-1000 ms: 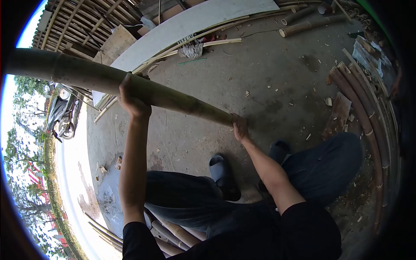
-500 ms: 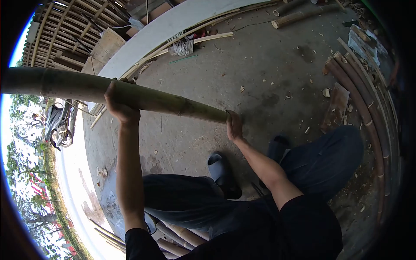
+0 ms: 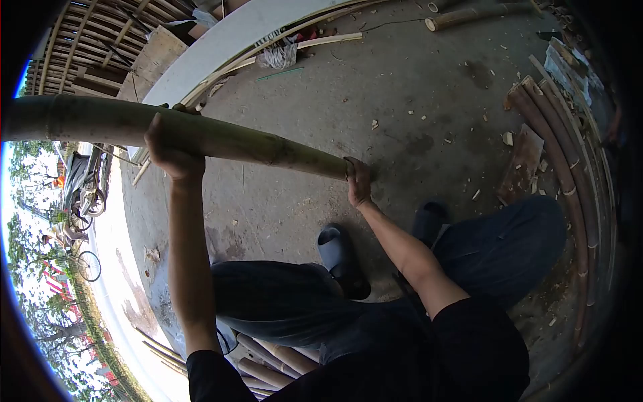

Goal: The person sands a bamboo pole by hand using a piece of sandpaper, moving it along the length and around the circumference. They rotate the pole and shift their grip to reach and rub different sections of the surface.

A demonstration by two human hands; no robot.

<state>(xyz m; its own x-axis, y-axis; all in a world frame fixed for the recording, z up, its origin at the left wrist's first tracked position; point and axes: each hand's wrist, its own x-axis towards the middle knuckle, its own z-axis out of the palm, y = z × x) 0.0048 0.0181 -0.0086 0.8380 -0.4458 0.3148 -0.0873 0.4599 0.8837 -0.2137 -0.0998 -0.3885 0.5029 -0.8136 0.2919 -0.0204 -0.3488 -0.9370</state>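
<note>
A long, thick green bamboo pole [image 3: 241, 142] stretches across in front of me, off the left edge of the view. My left hand [image 3: 173, 147] grips it from below, partway along, with the thumb on the near side and fingertips showing over the top. My right hand [image 3: 358, 181] is closed around the pole's right end, its fingers partly hidden there. The pole is held up off the floor, above my feet in dark slippers [image 3: 341, 258].
Long brown bamboo poles [image 3: 559, 161] lie along the right side. A cut bamboo piece [image 3: 469, 17] lies at the back, near a bundle of white string [image 3: 278, 55] and split strips. Chips litter the concrete floor [image 3: 301, 87]. A motorbike [image 3: 87, 184] stands outside at left.
The pole and both my hands have shifted slightly left and up in view. A bicycle with a rider has come into sight outside at left.
</note>
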